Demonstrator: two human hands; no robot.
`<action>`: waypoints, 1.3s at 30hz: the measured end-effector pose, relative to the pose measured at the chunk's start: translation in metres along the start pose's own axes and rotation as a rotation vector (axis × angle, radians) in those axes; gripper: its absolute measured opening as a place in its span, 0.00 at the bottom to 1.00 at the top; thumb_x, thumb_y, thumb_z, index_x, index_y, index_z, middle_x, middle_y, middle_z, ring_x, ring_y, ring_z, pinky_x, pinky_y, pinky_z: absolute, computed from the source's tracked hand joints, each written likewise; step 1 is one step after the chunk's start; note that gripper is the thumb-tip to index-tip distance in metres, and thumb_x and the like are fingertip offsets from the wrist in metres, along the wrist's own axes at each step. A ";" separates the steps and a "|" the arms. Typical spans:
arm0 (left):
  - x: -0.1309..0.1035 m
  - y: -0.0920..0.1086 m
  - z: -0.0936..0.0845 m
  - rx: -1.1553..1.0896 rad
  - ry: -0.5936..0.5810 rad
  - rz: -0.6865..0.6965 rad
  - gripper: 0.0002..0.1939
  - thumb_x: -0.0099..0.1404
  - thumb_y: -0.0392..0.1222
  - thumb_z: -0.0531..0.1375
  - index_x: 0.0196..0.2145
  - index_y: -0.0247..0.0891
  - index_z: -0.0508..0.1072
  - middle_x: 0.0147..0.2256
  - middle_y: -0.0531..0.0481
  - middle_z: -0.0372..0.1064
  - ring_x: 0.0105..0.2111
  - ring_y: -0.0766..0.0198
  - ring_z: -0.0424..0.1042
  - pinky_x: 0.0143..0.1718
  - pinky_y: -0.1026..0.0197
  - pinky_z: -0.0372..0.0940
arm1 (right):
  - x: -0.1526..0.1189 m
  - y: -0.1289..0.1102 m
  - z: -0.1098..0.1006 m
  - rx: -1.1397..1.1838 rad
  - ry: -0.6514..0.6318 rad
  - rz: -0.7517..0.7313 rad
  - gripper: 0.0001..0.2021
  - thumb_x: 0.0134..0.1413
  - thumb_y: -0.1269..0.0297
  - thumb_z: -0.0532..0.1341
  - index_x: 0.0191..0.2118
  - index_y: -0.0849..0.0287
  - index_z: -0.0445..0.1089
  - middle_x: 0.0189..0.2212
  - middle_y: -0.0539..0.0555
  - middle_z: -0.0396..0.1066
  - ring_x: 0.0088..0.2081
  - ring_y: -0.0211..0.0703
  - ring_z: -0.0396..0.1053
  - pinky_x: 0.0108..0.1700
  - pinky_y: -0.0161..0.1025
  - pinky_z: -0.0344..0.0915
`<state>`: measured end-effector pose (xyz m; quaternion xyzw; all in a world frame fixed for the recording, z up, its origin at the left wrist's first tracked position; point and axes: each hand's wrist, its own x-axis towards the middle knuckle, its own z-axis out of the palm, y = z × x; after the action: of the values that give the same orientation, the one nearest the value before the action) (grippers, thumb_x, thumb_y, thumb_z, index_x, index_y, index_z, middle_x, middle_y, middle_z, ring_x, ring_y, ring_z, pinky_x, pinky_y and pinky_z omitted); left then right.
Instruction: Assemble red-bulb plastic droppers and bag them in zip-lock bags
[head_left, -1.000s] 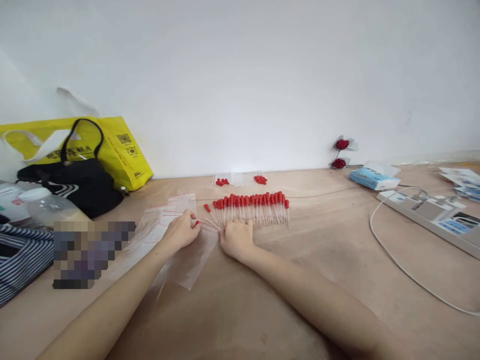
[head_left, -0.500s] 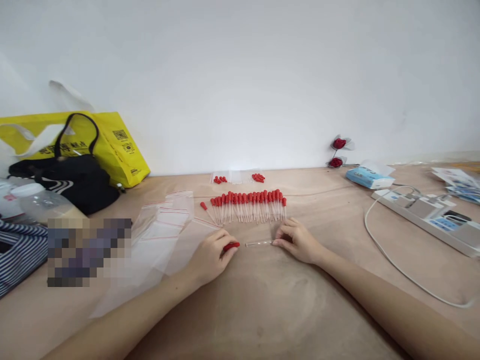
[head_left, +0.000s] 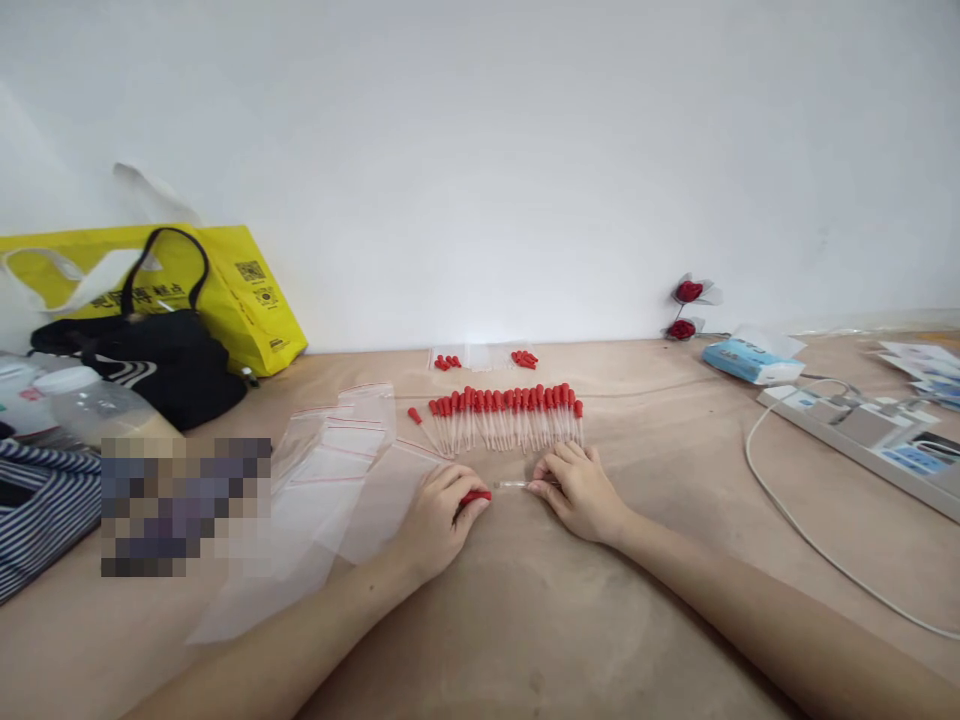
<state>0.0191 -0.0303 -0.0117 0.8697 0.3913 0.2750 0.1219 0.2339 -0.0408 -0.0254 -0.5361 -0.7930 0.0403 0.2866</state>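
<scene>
Between the thumb and fingers of my left hand [head_left: 447, 512] is a red rubber dropper bulb [head_left: 476, 496], its tip pointing right. My right hand [head_left: 576, 490] pinches a clear dropper tube [head_left: 511, 485], whose near end points left at the bulb. A small gap separates bulb and tube; part of the tube is hidden by my fingers. Just beyond both hands lies a row of red-capped droppers [head_left: 510, 410], side by side with bulbs away from me. One more dropper [head_left: 416, 416] lies slanted at the row's left end.
Clear zip bags [head_left: 330, 480] overlap left of my left hand. Loose red bulbs lie on small bags [head_left: 480, 357] near the wall. A power strip [head_left: 862, 430] with a white cable, a tissue pack [head_left: 750, 358] and artificial roses [head_left: 684, 310] are right; a yellow bag [head_left: 255, 300] is left.
My right hand has moved left along the tube, so less of it sticks out. The gap between tube and bulb is smaller. The whole view has shifted slightly.
</scene>
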 end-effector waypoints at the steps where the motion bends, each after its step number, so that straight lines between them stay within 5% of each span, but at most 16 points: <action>1: 0.000 0.001 -0.001 0.010 0.001 -0.010 0.06 0.60 0.38 0.52 0.31 0.38 0.68 0.32 0.50 0.68 0.36 0.62 0.66 0.42 0.54 0.59 | 0.000 -0.001 0.002 0.003 0.025 0.000 0.05 0.53 0.65 0.56 0.28 0.58 0.63 0.28 0.50 0.67 0.34 0.41 0.62 0.38 0.40 0.49; 8: -0.004 -0.001 0.000 0.010 0.012 -0.060 0.06 0.63 0.38 0.48 0.37 0.40 0.63 0.34 0.52 0.71 0.37 0.63 0.69 0.54 0.45 0.42 | -0.001 -0.014 0.008 0.098 0.160 -0.129 0.06 0.56 0.67 0.52 0.33 0.58 0.65 0.27 0.48 0.70 0.32 0.37 0.62 0.43 0.42 0.46; 12: -0.003 -0.003 0.001 0.009 0.037 -0.036 0.10 0.64 0.39 0.47 0.41 0.40 0.64 0.38 0.49 0.71 0.40 0.62 0.68 0.53 0.44 0.43 | -0.004 -0.018 0.006 0.055 0.176 -0.191 0.08 0.56 0.66 0.52 0.37 0.56 0.68 0.29 0.50 0.71 0.33 0.38 0.62 0.44 0.43 0.45; 31: -0.009 0.013 -0.002 0.130 0.127 0.236 0.07 0.62 0.34 0.51 0.31 0.39 0.67 0.27 0.56 0.72 0.33 0.66 0.69 0.55 0.48 0.38 | -0.007 -0.018 -0.002 -0.179 0.187 -0.513 0.11 0.53 0.73 0.49 0.31 0.58 0.68 0.20 0.49 0.63 0.29 0.38 0.54 0.44 0.45 0.44; 39: -0.009 0.018 -0.001 0.071 0.088 0.215 0.06 0.61 0.35 0.51 0.30 0.38 0.67 0.26 0.56 0.72 0.31 0.67 0.70 0.54 0.48 0.41 | -0.010 -0.025 0.000 -0.051 0.145 -0.431 0.09 0.54 0.68 0.50 0.31 0.59 0.67 0.22 0.50 0.64 0.28 0.38 0.53 0.40 0.42 0.46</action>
<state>0.0246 -0.0491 -0.0070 0.8976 0.3102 0.3104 0.0432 0.2156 -0.0599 -0.0197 -0.3629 -0.8672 -0.0805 0.3312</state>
